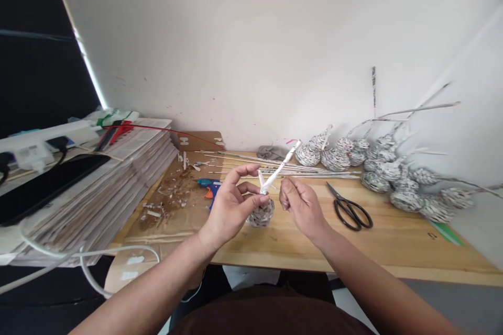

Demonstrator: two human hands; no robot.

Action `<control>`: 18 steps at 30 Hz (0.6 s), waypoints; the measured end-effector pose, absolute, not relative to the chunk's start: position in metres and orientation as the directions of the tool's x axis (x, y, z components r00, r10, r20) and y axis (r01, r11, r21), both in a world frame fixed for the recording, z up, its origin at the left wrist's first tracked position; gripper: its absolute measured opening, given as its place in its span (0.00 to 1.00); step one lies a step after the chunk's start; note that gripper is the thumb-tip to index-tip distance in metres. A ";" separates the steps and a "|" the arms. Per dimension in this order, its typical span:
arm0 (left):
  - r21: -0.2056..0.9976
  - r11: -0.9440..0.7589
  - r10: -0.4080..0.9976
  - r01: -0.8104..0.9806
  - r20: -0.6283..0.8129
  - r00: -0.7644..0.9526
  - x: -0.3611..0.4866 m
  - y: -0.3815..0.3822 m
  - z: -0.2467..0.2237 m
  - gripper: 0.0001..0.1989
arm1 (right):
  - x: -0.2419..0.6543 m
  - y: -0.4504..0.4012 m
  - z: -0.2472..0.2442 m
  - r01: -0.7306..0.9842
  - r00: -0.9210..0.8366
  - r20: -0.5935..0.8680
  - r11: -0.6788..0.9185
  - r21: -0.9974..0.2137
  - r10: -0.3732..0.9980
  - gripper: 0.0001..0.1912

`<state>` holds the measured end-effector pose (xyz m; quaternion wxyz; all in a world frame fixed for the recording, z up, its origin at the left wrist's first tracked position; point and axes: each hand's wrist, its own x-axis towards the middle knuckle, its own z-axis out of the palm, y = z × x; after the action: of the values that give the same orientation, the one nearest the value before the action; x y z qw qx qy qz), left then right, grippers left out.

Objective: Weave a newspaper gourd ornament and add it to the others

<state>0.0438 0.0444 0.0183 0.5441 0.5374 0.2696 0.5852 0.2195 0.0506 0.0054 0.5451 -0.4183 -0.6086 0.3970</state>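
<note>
Newsprint Bulb (261, 215) in Hand Over Wooden Tabletop (377, 243)

One person's left hand (231, 204) pinches the neck of the small woven bulb directly in front of the body, a white paper strip (280, 171) slanting up from its top. Just beside it, the right hand (302, 207) is curled closed, thumb against fingers; whether it grips anything cannot be told. Black scissors (342, 199) lie to the right, near a cluster of similar bulbs (335, 158).
</note>
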 end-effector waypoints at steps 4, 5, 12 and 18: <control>0.899 -0.235 0.920 -0.369 0.328 0.213 0.050 0.061 0.016 0.28 | 0.232 0.067 0.017 0.082 -0.041 0.326 0.328 -0.941 0.945 0.24; 0.899 -0.237 0.920 -0.369 0.329 0.211 0.051 0.065 0.015 0.29 | 0.235 0.069 0.022 0.056 -0.046 0.322 0.324 -0.944 0.946 0.22; 0.909 -0.196 0.931 -0.367 0.290 0.221 0.058 0.077 0.010 0.27 | 0.232 0.060 0.041 0.147 -0.119 0.332 0.347 -0.926 0.936 0.10; 0.919 -0.180 0.921 -0.351 0.284 0.269 0.060 0.074 0.006 0.24 | 0.226 0.056 0.033 0.332 -0.037 0.388 0.378 -0.864 0.921 0.09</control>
<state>0.0599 0.0740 0.0061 0.5838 0.5417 0.2626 0.5447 0.2262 0.0561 0.0327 0.5054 -0.4756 -0.6584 0.2913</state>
